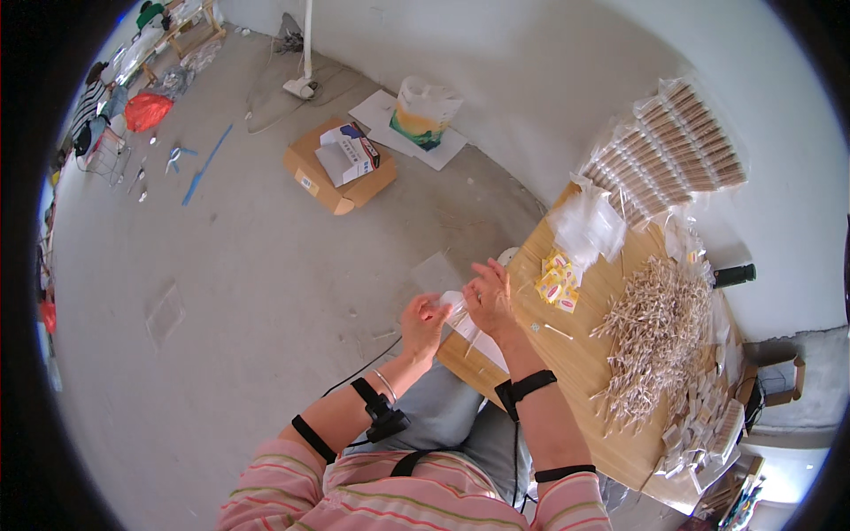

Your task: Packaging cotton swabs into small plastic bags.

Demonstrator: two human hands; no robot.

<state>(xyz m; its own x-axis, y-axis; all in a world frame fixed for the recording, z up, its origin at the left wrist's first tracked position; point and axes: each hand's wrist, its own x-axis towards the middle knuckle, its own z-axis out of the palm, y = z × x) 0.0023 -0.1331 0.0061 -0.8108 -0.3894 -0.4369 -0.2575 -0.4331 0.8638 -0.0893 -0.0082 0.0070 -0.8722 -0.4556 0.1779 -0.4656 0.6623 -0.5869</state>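
Note:
Just above the near left corner of the wooden table [575, 372], both my hands are raised close together. My left hand [424, 325] pinches a small clear, whitish plastic bag [453, 302] from its left side. The fingers of my right hand [490, 299] are bent and closed at the bag's right edge; its contents are too small to make out. Below the hands lies a white sheet [482, 343]. Right of them are yellow printed cards [558, 281], a single cotton swab [558, 332] and a big loose pile of cotton swabs [655, 332].
Clear plastic bags [591, 223] lie behind the cards. Rows of packed swabs [673, 150] lean at the wall. A dark green cylinder [735, 275] and small white packs [704, 442] lie beyond the pile. On the floor is a cardboard box [354, 190]. Other people sit far left.

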